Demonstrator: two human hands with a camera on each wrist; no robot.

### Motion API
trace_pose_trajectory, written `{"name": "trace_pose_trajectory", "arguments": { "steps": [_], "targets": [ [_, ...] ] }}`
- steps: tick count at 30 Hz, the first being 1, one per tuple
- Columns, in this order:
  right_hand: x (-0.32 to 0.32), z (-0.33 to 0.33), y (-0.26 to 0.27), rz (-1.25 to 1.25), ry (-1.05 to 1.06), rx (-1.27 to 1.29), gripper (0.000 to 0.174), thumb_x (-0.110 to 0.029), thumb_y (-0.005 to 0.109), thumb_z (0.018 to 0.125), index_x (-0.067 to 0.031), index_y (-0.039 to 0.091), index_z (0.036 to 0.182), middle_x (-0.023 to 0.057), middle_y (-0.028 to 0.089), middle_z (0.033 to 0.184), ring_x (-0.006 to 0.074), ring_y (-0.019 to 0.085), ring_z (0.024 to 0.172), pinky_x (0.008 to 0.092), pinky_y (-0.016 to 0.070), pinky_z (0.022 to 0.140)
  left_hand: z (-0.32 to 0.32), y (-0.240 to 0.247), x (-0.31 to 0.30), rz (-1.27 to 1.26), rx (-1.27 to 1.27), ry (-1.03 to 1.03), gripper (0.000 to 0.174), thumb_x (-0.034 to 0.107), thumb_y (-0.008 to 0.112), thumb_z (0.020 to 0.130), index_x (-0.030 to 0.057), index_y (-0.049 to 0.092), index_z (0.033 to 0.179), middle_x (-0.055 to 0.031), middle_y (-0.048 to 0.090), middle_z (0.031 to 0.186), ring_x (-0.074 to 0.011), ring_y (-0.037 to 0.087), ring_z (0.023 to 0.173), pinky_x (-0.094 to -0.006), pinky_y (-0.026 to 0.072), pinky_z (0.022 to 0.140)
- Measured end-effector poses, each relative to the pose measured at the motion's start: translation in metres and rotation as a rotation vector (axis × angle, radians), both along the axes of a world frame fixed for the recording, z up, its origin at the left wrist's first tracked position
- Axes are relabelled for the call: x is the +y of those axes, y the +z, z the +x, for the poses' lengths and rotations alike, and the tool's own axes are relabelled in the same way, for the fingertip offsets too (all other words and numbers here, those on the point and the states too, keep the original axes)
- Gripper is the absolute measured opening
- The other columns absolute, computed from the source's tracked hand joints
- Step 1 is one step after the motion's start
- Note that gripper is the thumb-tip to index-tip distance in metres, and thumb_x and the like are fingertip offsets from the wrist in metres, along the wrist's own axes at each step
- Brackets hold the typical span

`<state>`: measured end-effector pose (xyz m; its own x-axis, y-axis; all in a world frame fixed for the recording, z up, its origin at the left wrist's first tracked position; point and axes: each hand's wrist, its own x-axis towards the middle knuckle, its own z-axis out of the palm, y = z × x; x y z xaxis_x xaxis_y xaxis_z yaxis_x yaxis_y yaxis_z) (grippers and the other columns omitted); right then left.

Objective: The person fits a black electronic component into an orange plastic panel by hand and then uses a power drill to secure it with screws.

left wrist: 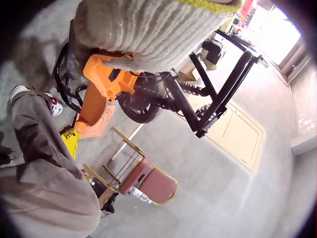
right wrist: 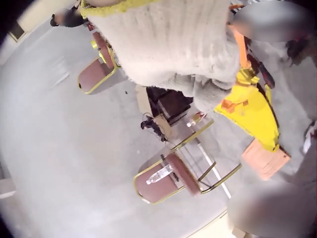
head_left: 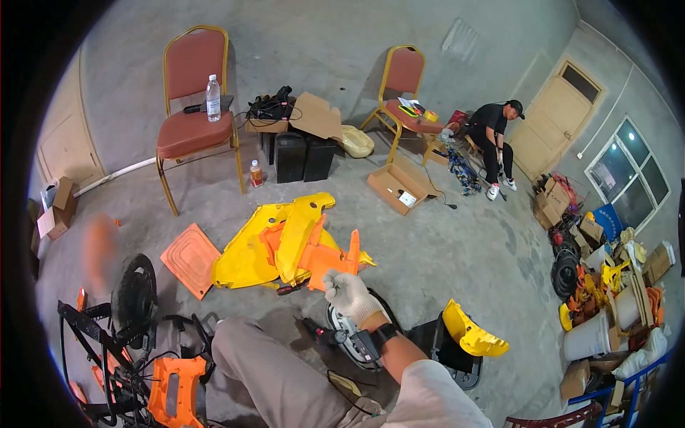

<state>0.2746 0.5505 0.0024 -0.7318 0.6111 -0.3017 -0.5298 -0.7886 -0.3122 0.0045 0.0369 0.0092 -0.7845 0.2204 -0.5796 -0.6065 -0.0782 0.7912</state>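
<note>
My right hand (head_left: 349, 296), in a white knitted glove, hovers at the lower edge of an orange plastic panel (head_left: 328, 260), fingers loosely bent. That panel lies across yellow body panels (head_left: 246, 246) on the floor. The right wrist view shows the glove (right wrist: 173, 49) overlapping the yellow panel (right wrist: 252, 114). My left hand (left wrist: 138, 34) appears only in its wrist view, gloved, over an orange molded part (left wrist: 101, 79) beside a black metal frame (left wrist: 218, 99); its fingers are hidden. The head view shows an orange part (head_left: 175, 389) on the black frame (head_left: 107, 357) at lower left.
A flat orange square panel (head_left: 190, 260) lies left of the yellow ones. A yellow curved piece (head_left: 471, 332) sits on a black part at right. Chairs (head_left: 196, 132), an open carton (head_left: 399, 189) and a seated person (head_left: 492, 139) are behind; piled parts (head_left: 606, 285) line the right.
</note>
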Motion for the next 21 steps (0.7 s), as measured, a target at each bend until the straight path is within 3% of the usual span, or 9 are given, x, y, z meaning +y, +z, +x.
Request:
{"name": "trace_pose_trajectory", "arguments": {
  "steps": [2,4,6,9,12,14,17,18,21],
  "targets": [
    [-0.009,-0.005,-0.003,-0.114,-0.155,-0.412,0.021,0.0,0.045,0.093,0.0017,0.055,0.111,0.0131,0.062,0.096,0.0243,0.064,0.087,0.0345,0.0568,0.073,-0.011,-0.013,-0.013,0.091,-0.132,0.007,0.009,0.008,0.059,0.083,0.0031,0.063,0.09,-0.0056,0.065,0.086,-0.0201,0.062,0.079,-0.0319,0.0516,0.074],
    [-0.005,0.005,-0.058,-0.077,-0.142,-0.323,0.02,0.001,0.046,0.094,0.0018,0.054,0.112,0.0128,0.062,0.098,0.0244,0.063,0.09,0.0348,0.0566,0.078,-0.008,-0.013,-0.009,0.112,-0.136,0.028,0.01,0.01,0.058,0.084,0.0032,0.063,0.09,-0.0058,0.065,0.085,-0.0204,0.062,0.079,-0.0327,0.0518,0.074],
    [-0.019,0.003,-0.056,-0.051,-0.128,-0.24,0.019,0.002,0.047,0.095,0.002,0.054,0.113,0.0126,0.062,0.1,0.0245,0.063,0.092,0.035,0.0564,0.082,-0.007,-0.012,-0.011,0.123,-0.145,0.051,0.011,0.011,0.058,0.084,0.0033,0.063,0.09,-0.006,0.065,0.084,-0.0208,0.062,0.079,-0.0335,0.052,0.074],
    [-0.039,0.014,-0.061,0.507,-0.171,-0.721,0.014,-0.002,0.05,0.098,0.0011,0.055,0.11,0.0119,0.063,0.102,0.0216,0.064,0.092,0.0323,0.0558,0.084,-0.009,-0.014,-0.011,0.078,-0.201,0.042,0.013,0.014,0.058,0.085,0.0028,0.063,0.09,-0.0056,0.064,0.084,-0.0205,0.061,0.079,-0.0341,0.0523,0.072],
    [-0.032,0.031,-0.075,0.325,-0.122,-0.559,0.025,-0.009,0.057,0.097,0.0051,0.055,0.118,0.0134,0.061,0.114,0.0191,0.062,0.101,0.0289,0.0583,0.084,-0.008,-0.031,-0.021,0.122,-0.103,0.037,0.013,0.014,0.057,0.086,0.0018,0.061,0.089,-0.0048,0.062,0.084,-0.0189,0.059,0.078,-0.0338,0.0521,0.071],
    [-0.031,0.035,-0.065,-0.073,-0.175,-0.452,0.02,-0.008,0.057,0.097,0.0032,0.057,0.113,0.0086,0.066,0.102,0.0161,0.064,0.094,0.023,0.0569,0.084,-0.015,-0.057,-0.042,-0.182,0.367,-0.379,0.006,0.005,0.057,0.084,0.0013,0.06,0.089,-0.0044,0.06,0.083,-0.0155,0.056,0.078,-0.0315,0.0509,0.074],
    [-0.039,0.028,-0.046,-0.068,-0.236,-0.589,0.014,-0.012,0.056,0.098,-0.0011,0.058,0.106,0.0025,0.064,0.083,0.0151,0.063,0.074,0.0224,0.056,0.07,-0.006,-0.014,-0.013,0.143,-0.101,-0.048,0.012,-0.007,0.054,0.081,0.0008,0.059,0.089,-0.0054,0.059,0.084,-0.0136,0.054,0.08,-0.0302,0.0497,0.078],
    [-0.038,0.026,-0.04,-0.072,-0.231,-0.597,0.014,-0.012,0.056,0.098,-0.0011,0.058,0.106,0.0025,0.064,0.083,0.0151,0.063,0.074,0.0224,0.056,0.07,-0.016,-0.034,-0.016,0.137,-0.107,-0.043,0.012,-0.007,0.054,0.081,0.0008,0.059,0.089,-0.0054,0.059,0.084,-0.0136,0.054,0.08,-0.0302,0.0497,0.078],
    [-0.032,0.03,-0.047,0.017,-0.343,-0.524,0.017,-0.018,0.051,0.101,-0.0046,0.058,0.096,0.0026,0.06,0.075,0.0151,0.057,0.06,0.0256,0.0498,0.055,-0.02,-0.093,-0.054,0.287,-0.029,0.007,0.029,0.015,0.057,0.08,0.0029,0.053,0.107,-0.0077,0.055,0.089,-0.0195,0.057,0.081,-0.0322,0.0504,0.082]
  ]
}}
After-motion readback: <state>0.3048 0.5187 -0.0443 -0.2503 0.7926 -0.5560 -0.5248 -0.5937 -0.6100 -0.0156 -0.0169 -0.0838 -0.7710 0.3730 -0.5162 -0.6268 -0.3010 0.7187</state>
